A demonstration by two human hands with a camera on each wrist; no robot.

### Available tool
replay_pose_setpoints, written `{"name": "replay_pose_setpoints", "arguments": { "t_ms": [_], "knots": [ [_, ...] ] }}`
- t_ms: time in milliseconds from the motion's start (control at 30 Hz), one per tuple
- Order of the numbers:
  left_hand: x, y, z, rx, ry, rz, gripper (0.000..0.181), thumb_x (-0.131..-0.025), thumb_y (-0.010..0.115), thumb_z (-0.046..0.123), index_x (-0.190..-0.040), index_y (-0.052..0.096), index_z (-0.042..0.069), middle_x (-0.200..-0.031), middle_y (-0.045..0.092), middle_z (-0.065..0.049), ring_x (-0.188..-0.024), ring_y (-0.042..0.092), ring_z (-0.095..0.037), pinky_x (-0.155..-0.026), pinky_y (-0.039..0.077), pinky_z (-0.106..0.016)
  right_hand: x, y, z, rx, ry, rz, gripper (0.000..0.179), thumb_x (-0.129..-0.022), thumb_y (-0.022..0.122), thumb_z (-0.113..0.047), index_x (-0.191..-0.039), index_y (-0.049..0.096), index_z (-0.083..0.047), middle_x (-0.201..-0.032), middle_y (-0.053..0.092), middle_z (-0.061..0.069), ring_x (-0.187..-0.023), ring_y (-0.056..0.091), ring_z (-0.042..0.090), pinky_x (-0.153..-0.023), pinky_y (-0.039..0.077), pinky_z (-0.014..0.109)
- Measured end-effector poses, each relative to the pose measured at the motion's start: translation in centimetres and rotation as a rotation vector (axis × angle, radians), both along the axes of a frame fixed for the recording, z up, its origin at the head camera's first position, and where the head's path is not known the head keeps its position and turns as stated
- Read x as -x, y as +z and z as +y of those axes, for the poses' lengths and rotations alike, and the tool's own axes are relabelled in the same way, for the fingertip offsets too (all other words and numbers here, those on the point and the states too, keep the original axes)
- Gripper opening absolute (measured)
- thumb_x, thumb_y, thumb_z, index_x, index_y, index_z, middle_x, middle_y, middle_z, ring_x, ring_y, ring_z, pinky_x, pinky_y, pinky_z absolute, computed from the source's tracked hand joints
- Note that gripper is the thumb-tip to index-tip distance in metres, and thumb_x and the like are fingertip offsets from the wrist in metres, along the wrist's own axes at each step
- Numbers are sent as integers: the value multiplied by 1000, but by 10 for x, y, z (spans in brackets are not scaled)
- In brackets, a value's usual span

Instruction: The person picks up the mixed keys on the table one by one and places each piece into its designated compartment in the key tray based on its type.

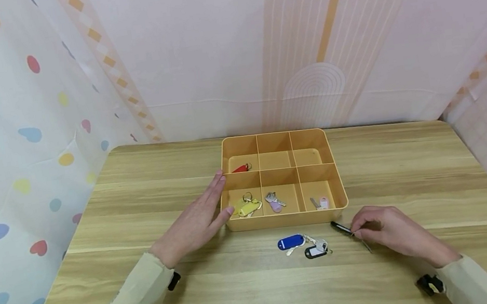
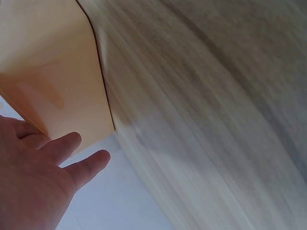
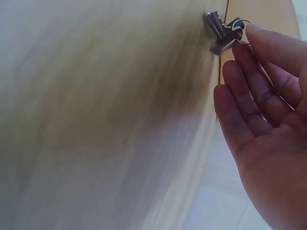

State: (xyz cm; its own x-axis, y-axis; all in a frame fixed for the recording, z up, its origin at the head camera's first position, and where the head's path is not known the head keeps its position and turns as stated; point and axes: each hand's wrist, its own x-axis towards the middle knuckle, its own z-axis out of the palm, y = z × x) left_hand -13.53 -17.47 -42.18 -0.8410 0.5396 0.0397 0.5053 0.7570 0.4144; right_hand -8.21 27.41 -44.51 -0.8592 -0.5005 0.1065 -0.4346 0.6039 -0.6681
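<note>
My left hand (image 1: 195, 225) rests along the left wall of an orange six-compartment box (image 1: 287, 219), its fingers fairly straight. In the left wrist view those fingers (image 2: 67, 146) touch the box's side. Just off the box's front right corner, my right hand (image 1: 394, 229) pinches a key ring by thumb and fingertip. From that ring hang a black key tag (image 1: 341, 228) and a key (image 1: 366, 245); the right wrist view shows the key's toothed blade (image 3: 214, 24). To its left on the table lie a blue key tag (image 1: 290, 242) and another black tag (image 1: 317, 252) with keys.
Yellow tags (image 1: 249, 208) with keys lie in the front left compartment, a purple tag (image 1: 276, 206) with keys in the front middle, a pink tag (image 1: 324, 203) with a key in the front right. A red tag (image 1: 241, 168) sits back left. Patterned curtains surround the wooden table (image 1: 397, 166).
</note>
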Motion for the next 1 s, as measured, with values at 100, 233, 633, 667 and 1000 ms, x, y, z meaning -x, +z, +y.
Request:
{"name": "replay_pose_setpoints", "arguments": {
  "t_ms": [100,233,633,667,1000],
  "knots": [
    [0,0,0,1,-1,3,78,-111,35,51,-166,7,4,-174,0,-8,-157,15,-28,-124,26,-49,-3,4,1,7,-23,-19,20,-92,79,-9,-95,76,-28,-101,71,-18,-94,66,3,-86,58,28],
    [0,0,0,1,-2,4,78,-111,35,52,-166,7,4,-174,0,-9,-157,14,-28,-124,25,-49,-6,8,1,-2,-58,-15,21,-92,79,-11,-95,76,-31,-102,71,-19,-98,67,4,-89,59,32],
    [-1,0,0,-8,-3,2,78,-111,34,52,-166,5,5,-174,-2,-6,-158,14,-28,-125,24,-49,-11,15,3,16,-126,78,26,-90,80,-8,-95,77,-33,-100,73,-19,-95,68,3,-84,57,24],
    [-1,0,0,-7,-4,3,78,-111,34,52,-166,6,5,-174,-2,-7,-158,14,-28,-125,24,-49,-12,16,3,18,-129,89,26,-90,80,-7,-95,77,-33,-99,73,-19,-95,68,3,-84,56,22],
    [-1,2,1,-5,-4,4,78,-111,34,52,-166,7,3,-174,-1,-8,-158,14,-28,-125,25,-49,-14,22,4,48,-164,138,25,-89,82,-8,-95,78,-32,-99,74,-18,-95,70,3,-90,47,8]
  ]
}}
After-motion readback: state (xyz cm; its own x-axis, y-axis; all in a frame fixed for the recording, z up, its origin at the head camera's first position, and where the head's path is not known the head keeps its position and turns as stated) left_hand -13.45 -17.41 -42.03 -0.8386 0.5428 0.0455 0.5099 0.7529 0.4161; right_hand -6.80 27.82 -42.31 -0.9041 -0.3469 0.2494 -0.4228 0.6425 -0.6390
